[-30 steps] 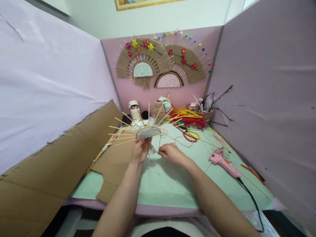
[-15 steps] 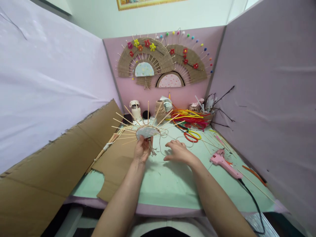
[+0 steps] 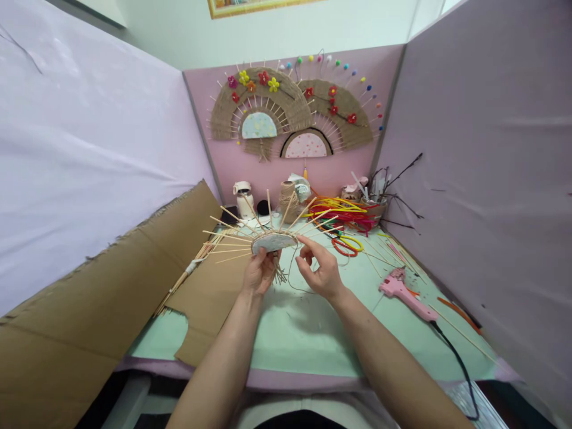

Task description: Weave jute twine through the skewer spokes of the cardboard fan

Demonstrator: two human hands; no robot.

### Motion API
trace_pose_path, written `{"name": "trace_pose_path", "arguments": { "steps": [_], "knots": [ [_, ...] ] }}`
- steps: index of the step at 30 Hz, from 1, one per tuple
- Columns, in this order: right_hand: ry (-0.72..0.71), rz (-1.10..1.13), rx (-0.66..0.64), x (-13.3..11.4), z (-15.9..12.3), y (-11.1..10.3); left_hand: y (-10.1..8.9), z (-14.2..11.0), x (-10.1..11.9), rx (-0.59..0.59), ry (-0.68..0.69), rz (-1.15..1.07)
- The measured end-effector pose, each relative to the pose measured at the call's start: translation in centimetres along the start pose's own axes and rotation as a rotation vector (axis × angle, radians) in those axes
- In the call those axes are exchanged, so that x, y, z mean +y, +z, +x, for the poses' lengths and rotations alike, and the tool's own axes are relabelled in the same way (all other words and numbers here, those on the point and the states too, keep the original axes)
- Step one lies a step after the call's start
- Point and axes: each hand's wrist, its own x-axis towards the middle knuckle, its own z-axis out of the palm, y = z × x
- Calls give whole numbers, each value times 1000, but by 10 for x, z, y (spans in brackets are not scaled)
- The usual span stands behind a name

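My left hand grips the lower edge of a small half-round fan base, thumb in front. The base is pale and patterned, with thin wooden sticks fanning out around its curve. A twine tassel hangs below it, beside my left fingers. My right hand is at the base's right end, index finger stretched to its edge, the thumb apart and other fingers bent; I see nothing held in it. A loose strand of twine drops from that end and runs under my right hand.
A pink glue gun with a black cord lies right. Behind are scissors, pipe cleaners, a twine cone and a white bottle. Cardboard and bundled sticks lie left. Finished fans hang on the back panel.
My right hand has moved up and left to the fan base's right end, its index finger now stretched out. My left hand has shifted the base slightly right.
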Motion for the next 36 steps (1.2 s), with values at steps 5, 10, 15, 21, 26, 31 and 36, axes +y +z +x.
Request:
{"name": "trace_pose_path", "arguments": {
  "steps": [5, 10, 15, 21, 26, 31, 36],
  "knots": [
    [23, -22, -21, -1, -1, 0, 2, -2, 0, -13, -14, 12],
    [113, 101, -29, -3, 0, 1, 2, -2, 0, -22, -23, 31],
    [178, 168, -19, -5, 0, 2, 2, -2, -1, -28, -24, 44],
    [145, 126, -1, -4, -3, 3, 5, -3, -1, -48, -26, 43],
    [164, 110, -31, -1, -3, 3, 4, -4, -1, -56, -62, 62],
    [138, 46, -44, 0, -4, 3, 3, -4, -2, -43, -63, 60],
    [131, 30, -34, 2, -4, 4, 3, -2, -3, -29, -50, 60]
  ]
}}
